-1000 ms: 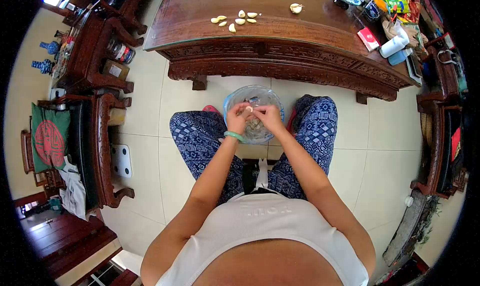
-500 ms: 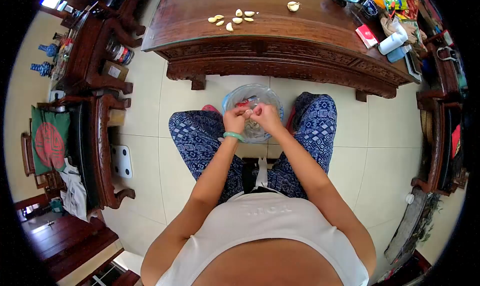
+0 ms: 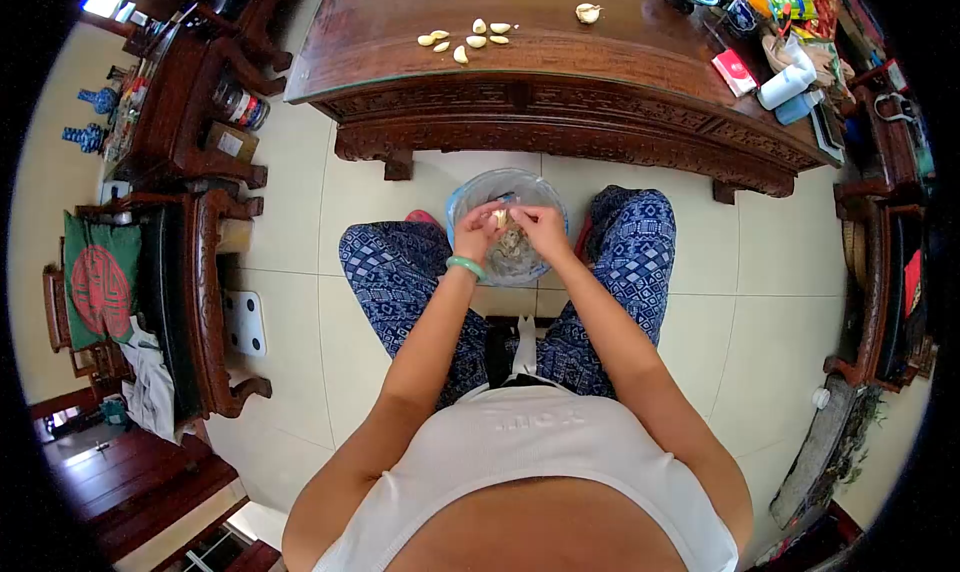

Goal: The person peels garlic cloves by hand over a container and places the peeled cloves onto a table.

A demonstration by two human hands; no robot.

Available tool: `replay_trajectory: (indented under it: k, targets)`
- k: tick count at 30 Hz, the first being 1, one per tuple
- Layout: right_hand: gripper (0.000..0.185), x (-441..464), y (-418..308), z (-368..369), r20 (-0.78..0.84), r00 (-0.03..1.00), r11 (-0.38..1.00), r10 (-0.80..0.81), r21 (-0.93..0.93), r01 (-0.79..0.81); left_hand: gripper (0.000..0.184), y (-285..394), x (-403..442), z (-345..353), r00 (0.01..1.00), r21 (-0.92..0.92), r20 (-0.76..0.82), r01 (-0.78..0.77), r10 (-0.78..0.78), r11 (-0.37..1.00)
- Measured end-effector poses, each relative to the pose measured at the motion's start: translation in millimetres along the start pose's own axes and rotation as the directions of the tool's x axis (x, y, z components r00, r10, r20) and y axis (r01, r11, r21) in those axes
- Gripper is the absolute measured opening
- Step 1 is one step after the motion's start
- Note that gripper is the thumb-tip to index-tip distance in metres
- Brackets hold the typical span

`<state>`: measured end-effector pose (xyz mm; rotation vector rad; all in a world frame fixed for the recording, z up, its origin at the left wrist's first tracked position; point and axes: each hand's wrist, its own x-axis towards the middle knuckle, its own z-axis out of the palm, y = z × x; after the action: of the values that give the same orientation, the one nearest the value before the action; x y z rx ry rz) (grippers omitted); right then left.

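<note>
A garlic clove (image 3: 500, 219) is gripped by the left hand (image 3: 476, 232) over the bin (image 3: 543, 192), the right hand (image 3: 543, 232) is pinched closed just beside it, and more cloves (image 3: 476, 42) are spread on the counter (image 3: 400, 77).

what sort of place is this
Probably a living room in a home: there's a carved wooden table, a dark-padded wooden seat with a green cushion, and a pale tiled floor.
</note>
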<state>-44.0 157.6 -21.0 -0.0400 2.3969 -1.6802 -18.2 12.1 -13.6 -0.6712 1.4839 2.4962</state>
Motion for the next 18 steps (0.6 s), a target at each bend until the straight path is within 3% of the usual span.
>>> replay_trajectory:
  k: [3, 7, 8, 9, 10, 13, 18]
  targets:
    - [0.021, -2, -8, 3, 0.059, 0.996, 0.988, 0.061, 0.135, -0.069, 0.020, -5, -1, 1, 0.992, 0.124, 0.090, -0.104, 0.093, 0.987]
    - [0.024, 0, 3, 10, 0.142, 0.983, 0.946, 0.113, 0.288, -0.151, 0.020, -3, -9, 8, 0.969, 0.200, 0.092, -0.242, 0.228, 0.949]
    - [0.023, -1, 3, 10, 0.212, 0.969, 0.873, 0.127, 0.440, -0.211, 0.020, -5, -8, 5, 0.969, 0.200, 0.092, -0.242, 0.228, 0.949]
    - [0.023, -2, 0, 10, 0.281, 0.951, 0.773, 0.128, 0.572, -0.274, 0.019, -7, -7, 0, 0.960, 0.329, 0.102, -0.281, 0.262, 0.902]
    - [0.023, -2, 1, 10, 0.280, 0.951, 0.773, 0.129, 0.572, -0.273, 0.018, -9, -6, -3, 0.948, 0.450, 0.118, -0.315, 0.294, 0.836]
    - [0.020, -5, -1, 13, 0.286, 0.947, 0.763, 0.145, 0.577, -0.291, 0.017, -19, -8, -3, 0.927, 0.518, 0.061, -0.345, 0.369, 0.782]
    - [0.019, -11, -11, 20, 0.109, 0.992, 0.853, 0.063, 0.510, -0.110, 0.015, -26, -6, -5, 0.930, 0.366, -0.020, -0.336, 0.368, 0.868]
